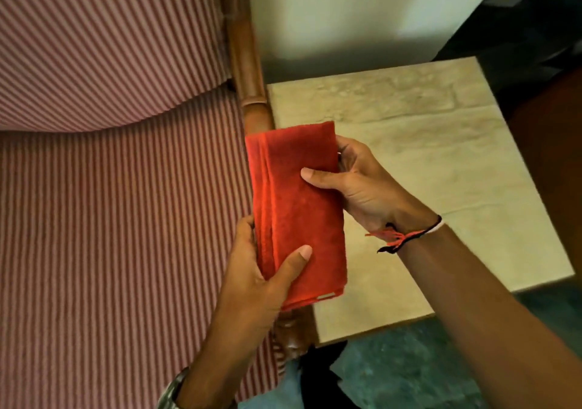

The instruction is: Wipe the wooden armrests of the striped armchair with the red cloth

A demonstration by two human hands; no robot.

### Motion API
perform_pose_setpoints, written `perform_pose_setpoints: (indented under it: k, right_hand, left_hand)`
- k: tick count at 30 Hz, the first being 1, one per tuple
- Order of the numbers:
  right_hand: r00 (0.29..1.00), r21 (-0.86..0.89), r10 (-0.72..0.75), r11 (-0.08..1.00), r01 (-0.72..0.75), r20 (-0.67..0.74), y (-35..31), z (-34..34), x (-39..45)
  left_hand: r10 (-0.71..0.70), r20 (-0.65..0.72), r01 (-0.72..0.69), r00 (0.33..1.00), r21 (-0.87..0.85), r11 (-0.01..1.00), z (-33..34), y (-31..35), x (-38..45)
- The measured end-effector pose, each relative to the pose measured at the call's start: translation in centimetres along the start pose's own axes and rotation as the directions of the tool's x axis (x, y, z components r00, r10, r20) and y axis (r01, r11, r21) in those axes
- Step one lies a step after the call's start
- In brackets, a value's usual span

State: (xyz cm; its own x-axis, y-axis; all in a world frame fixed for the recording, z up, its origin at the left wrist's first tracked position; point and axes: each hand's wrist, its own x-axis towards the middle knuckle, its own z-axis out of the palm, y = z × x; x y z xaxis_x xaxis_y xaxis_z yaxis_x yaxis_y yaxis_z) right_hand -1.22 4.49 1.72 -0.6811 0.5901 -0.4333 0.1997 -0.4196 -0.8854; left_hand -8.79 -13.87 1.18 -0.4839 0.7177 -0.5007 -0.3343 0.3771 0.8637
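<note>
A red cloth (296, 213), folded into a long rectangle, is held in both hands above the chair's right wooden armrest (245, 62). My left hand (255, 270) grips its near end, thumb on top. My right hand (356, 185) holds its far right edge, thumb pressed on the upper face. The cloth and hands hide the middle of the armrest; its carved front end (291, 339) shows below them. The striped armchair (110, 219), red and white, fills the left side. The other armrest is out of view.
A pale marble-topped side table (425, 156) stands right against the armrest. A white wall (362, 8) rises behind it. Dark greenish floor (409, 371) shows at the bottom, and a dark piece of furniture (541, 31) sits at the upper right.
</note>
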Motion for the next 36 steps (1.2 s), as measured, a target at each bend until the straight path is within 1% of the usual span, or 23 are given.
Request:
perform_pose_setpoints:
  k: [2, 5, 8, 11, 13, 14, 15, 16, 17, 18, 19, 20, 21, 22, 23, 24, 25, 28, 30, 32, 33, 35, 36]
  right_hand:
    - [1.0, -0.007, 0.02, 1.0, -0.02, -0.021, 0.3, -3.4, -0.3]
    - [0.997, -0.057, 0.039, 0.997, -0.043, -0.062, 1.5, -8.0, 0.6]
    - [0.993, -0.197, 0.067, 0.977, -0.085, -0.096, 3.8, -10.5, 3.0]
    - [0.989, -0.384, 0.128, 0.912, -0.144, -0.069, 6.0, -12.1, 5.7]
    - [0.984, -0.556, 0.17, 0.814, -0.167, -0.047, 7.2, -13.0, 6.8]
    - [0.985, -0.666, 0.171, 0.732, -0.146, -0.028, 7.8, -13.4, 7.0]
    - [0.99, -0.78, 0.143, 0.618, -0.1, -0.013, 8.4, -13.7, 6.9]
    - [0.997, -0.873, 0.076, 0.487, -0.045, -0.009, 9.0, -13.9, 6.5]
    - [1.0, -0.93, -0.015, 0.368, -0.006, -0.012, 9.6, -13.9, 5.7]
    - [0.995, -0.959, -0.101, 0.283, 0.018, -0.011, 10.2, -13.9, 4.8]
    - [0.989, -0.974, -0.148, 0.223, 0.042, 0.009, 10.8, -13.7, 3.7]
    - [0.987, -0.981, -0.158, 0.181, 0.071, 0.043, 11.7, -13.4, 2.6]
    - [0.989, -0.984, -0.127, 0.144, 0.1, 0.082, 12.5, -13.2, 1.6]
    - [0.989, -0.984, -0.086, 0.12, 0.129, 0.119, 13.5, -13.1, 0.8]
    - [0.992, -0.987, -0.023, 0.097, 0.125, 0.123, 14.4, -13.1, 0.1]
    - [0.992, -0.988, 0.007, 0.094, 0.125, 0.126, 15.3, -13.1, -0.3]
    - [0.993, -0.989, 0.027, 0.1, 0.111, 0.114, 16.0, -13.0, -0.4]
    - [0.998, -0.993, 0.025, 0.104, 0.06, 0.063, 17.0, -12.4, -0.1]
    - [0.997, -0.996, 0.075, 0.091, 0.014, 0.021, 16.6, -12.0, -0.5]
    - [0.983, -0.997, 0.185, 0.077, 0.0, 0.015, 14.5, -11.4, -0.2]
    - [0.964, -0.997, 0.266, 0.074, -0.007, 0.013, 12.8, -11.3, 0.8]
    - [0.912, -0.996, 0.411, 0.088, -0.019, 0.019, 7.4, -10.4, 3.1]
    - [0.911, -0.992, 0.412, 0.12, -0.047, 0.007, 5.3, -9.9, 3.3]
  left_hand:
    - [-0.021, -0.022, 0.02, 1.0, -0.003, 1.0, 3.7, -0.6, 0.6]
    - [-0.037, -0.064, 0.041, 0.997, 0.065, 0.997, 8.5, -2.5, 2.8]
    - [-0.08, -0.1, 0.092, 0.992, 0.127, 0.988, 11.3, -4.9, 5.5]
    - [-0.135, -0.141, 0.166, 0.981, 0.237, 0.957, 12.7, -7.8, 8.4]
    - [-0.175, -0.14, 0.211, 0.975, 0.308, 0.928, 13.1, -9.4, 9.7]
    - [-0.174, -0.146, 0.215, 0.974, 0.352, 0.911, 13.2, -10.1, 10.2]
    - [-0.16, -0.152, 0.209, 0.975, 0.402, 0.891, 13.2, -10.6, 10.6]
    - [-0.135, -0.158, 0.194, 0.978, 0.461, 0.866, 13.3, -11.0, 10.7]
    - [-0.093, -0.154, 0.163, 0.984, 0.536, 0.828, 13.5, -11.1, 10.9]
    - [-0.04, -0.141, 0.121, 0.989, 0.629, 0.768, 13.6, -11.3, 10.9]
    - [0.017, -0.116, 0.075, 0.993, 0.736, 0.673, 13.8, -11.3, 10.9]
    - [0.075, -0.082, 0.028, 0.994, 0.842, 0.539, 13.9, -11.2, 10.9]
    - [0.116, -0.039, -0.008, 0.993, 0.922, 0.386, 14.1, -11.1, 10.9]
    - [0.128, 0.008, -0.041, 0.992, 0.965, 0.259, 14.2, -11.1, 11.0]
    - [0.119, 0.053, -0.071, 0.991, 0.986, 0.152, 14.3, -11.1, 11.0]
    - [0.092, 0.1, -0.108, 0.991, 0.99, 0.086, 14.3, -11.2, 11.2]
    - [0.055, 0.134, -0.137, 0.989, 0.989, 0.062, 14.2, -11.4, 11.4]
    - [-0.089, 0.177, -0.168, 0.98, 0.98, 0.104, 13.8, -11.5, 11.9]
    - [-0.162, 0.184, -0.168, 0.969, 0.98, 0.111, 13.9, -10.9, 12.3]
    - [-0.248, 0.177, -0.156, 0.953, 0.983, 0.1, 13.9, -9.1, 12.9]
    - [-0.301, 0.164, -0.14, 0.939, 0.985, 0.098, 14.1, -7.8, 13.4]
    - [-0.375, 0.179, -0.127, 0.91, 0.979, 0.16, 14.0, -4.4, 13.5]
    - [-0.382, 0.19, -0.121, 0.905, 0.973, 0.196, 14.0, -2.9, 13.3]
